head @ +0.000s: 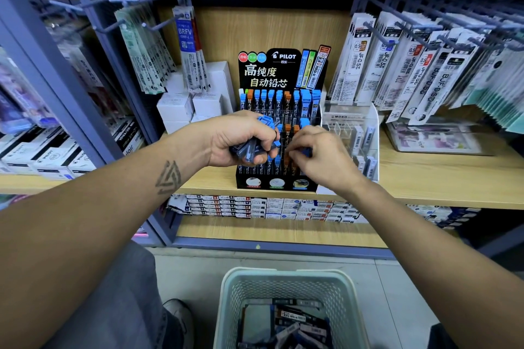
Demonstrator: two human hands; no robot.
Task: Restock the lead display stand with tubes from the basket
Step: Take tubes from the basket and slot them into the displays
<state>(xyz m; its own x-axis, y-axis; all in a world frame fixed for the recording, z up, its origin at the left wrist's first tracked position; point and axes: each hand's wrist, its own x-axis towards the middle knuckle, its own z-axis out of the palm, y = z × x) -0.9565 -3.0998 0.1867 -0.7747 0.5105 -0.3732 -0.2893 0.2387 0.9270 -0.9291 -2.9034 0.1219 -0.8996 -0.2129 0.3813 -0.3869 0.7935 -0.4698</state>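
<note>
A black Pilot lead display stand [279, 183] sits on the wooden shelf, its rows holding blue-capped and orange-capped lead tubes [272, 102]. My left hand [241, 139] grips a bunch of blue-capped tubes [265, 122] in front of the stand's left half. My right hand [320, 156] pinches one blue-capped tube [306, 152] at the stand's middle rows, fingertips down among the slots. Below on the floor stands a pale perforated basket [286, 289] with more lead tubes [295, 323] lying loose in it.
White boxes [188, 102] stand left of the stand; a clear Mono display case [354, 133] stands right of it. Hanging refill packs [411, 71] fill pegs on both sides. Stacked small boxes [255, 207] line the lower shelf. My knee and shoe are left of the basket.
</note>
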